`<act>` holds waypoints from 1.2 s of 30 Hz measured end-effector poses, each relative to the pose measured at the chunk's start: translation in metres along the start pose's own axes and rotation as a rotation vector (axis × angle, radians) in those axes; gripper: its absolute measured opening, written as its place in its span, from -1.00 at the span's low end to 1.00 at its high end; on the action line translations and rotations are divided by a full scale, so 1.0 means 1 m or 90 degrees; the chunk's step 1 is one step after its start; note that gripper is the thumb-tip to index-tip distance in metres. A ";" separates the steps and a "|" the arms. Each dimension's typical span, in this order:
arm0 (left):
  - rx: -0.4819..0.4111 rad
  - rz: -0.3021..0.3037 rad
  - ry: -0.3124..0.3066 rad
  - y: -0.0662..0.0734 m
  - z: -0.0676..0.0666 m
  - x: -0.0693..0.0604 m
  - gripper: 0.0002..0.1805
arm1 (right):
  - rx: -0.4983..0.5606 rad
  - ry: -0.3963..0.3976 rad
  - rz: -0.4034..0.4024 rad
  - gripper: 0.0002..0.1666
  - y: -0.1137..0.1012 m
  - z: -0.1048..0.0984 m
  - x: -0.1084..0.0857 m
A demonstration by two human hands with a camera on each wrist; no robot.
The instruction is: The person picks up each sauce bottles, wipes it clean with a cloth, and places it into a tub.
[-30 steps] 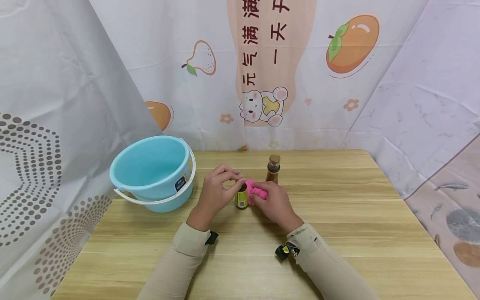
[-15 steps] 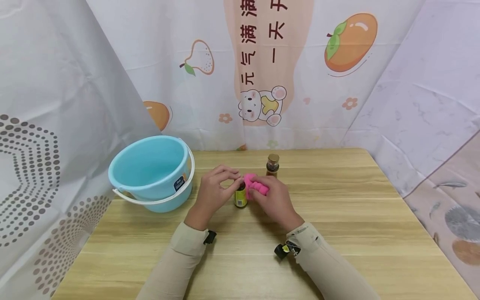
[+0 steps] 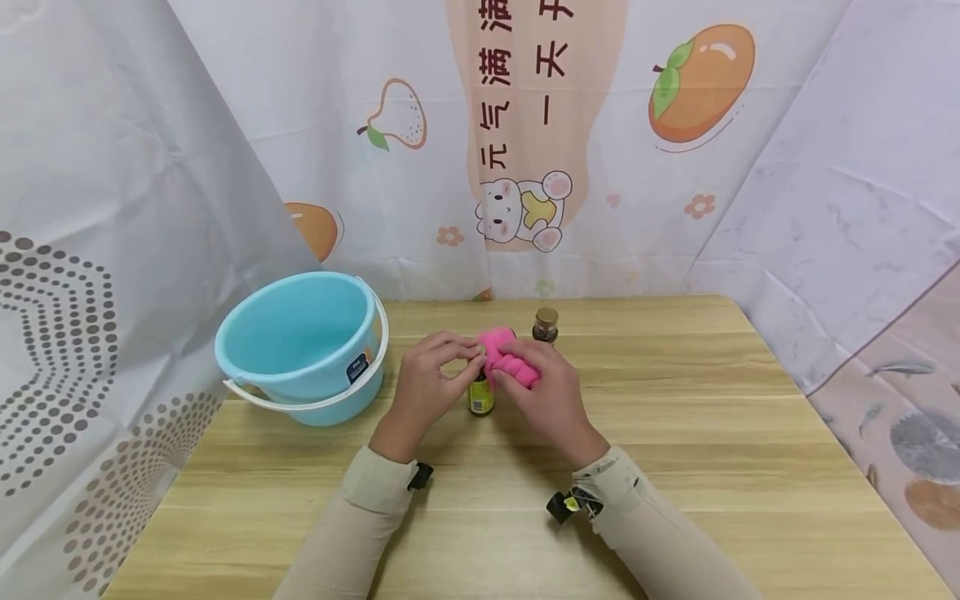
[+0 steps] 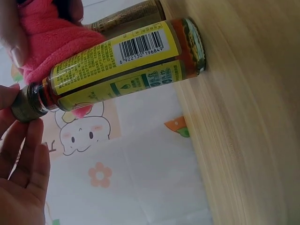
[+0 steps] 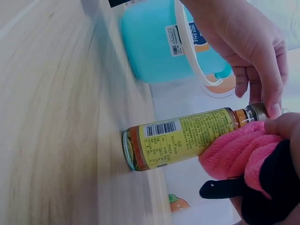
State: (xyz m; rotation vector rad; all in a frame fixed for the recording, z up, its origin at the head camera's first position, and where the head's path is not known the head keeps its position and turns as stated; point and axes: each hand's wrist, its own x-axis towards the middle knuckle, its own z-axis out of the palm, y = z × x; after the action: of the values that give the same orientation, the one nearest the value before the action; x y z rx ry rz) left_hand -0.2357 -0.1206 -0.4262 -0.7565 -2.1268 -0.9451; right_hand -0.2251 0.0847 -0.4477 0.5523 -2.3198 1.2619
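In the head view, a person's sleeved arms reach in from 6 o'clock, the left hand (image 3: 435, 379) pinching the top of a yellow-labelled bottle (image 3: 481, 398) upright on the wooden table (image 3: 690, 483), the right hand (image 3: 547, 387) gripping a bunched pink cloth (image 3: 497, 340) against it; a blue bucket (image 3: 330, 412) sits between 9 and 10 o'clock of the bottle, a gold-capped bottle (image 3: 546, 323) between 1 and 2, partly hidden by the right hand. The left wrist view shows fingertips on the dark cap (image 4: 26, 105), the second bottle at 12 o'clock behind, and a barcode on the label over reddish contents. In the right wrist view, the bucket lies near 12 o'clock, while the cloth, beside a black loop (image 5: 222, 189), covers part of the bottle's upper side.
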 end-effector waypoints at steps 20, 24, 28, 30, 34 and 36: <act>0.005 -0.001 0.026 -0.001 0.002 -0.002 -0.87 | -0.044 -0.021 -0.059 -0.54 0.002 0.000 0.001; 0.016 -0.002 0.028 0.000 0.002 -0.002 -0.87 | -0.048 -0.027 -0.056 -0.55 0.004 0.001 0.001; 0.021 0.001 0.033 0.002 0.002 -0.001 -0.88 | -0.059 -0.042 -0.046 -0.54 0.004 0.000 0.002; 0.023 0.001 0.032 0.002 0.002 -0.001 -0.88 | -0.063 -0.052 -0.033 -0.53 0.004 -0.001 0.003; 0.030 -0.001 0.032 0.001 0.003 -0.002 -0.88 | -0.065 -0.073 -0.011 -0.52 0.006 0.000 0.001; 0.033 -0.001 0.030 0.001 0.003 -0.002 -0.87 | -0.066 -0.079 -0.004 -0.52 0.008 0.001 0.000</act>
State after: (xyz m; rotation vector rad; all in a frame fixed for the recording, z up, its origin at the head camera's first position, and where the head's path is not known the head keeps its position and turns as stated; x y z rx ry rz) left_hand -0.2349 -0.1179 -0.4295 -0.7009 -2.1027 -0.8971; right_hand -0.2295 0.0880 -0.4537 0.6183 -2.4665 1.1257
